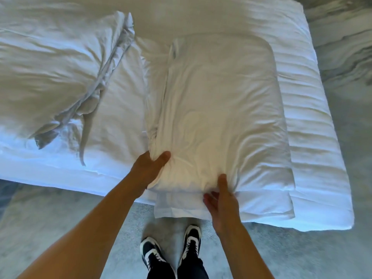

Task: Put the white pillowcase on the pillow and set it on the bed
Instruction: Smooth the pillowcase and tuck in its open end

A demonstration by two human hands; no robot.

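A white pillow in its white pillowcase (217, 109) lies lengthwise on the bed (314, 141), its near end at the bed's front edge. The pillowcase's open flap (177, 206) hangs past that edge. My left hand (150, 166) grips the near left corner, thumb on top and fingers tucked under the bunched fabric. My right hand (222, 200) is at the near right side, thumb pressed on the top and fingers curled under the flap's edge.
A second white pillow (52, 63) with a crumpled open end lies on the bed to the left. The bed's right edge and corner (342, 216) meet grey carpet (302, 254). My two dark shoes (171, 248) stand on the carpet just below the flap.
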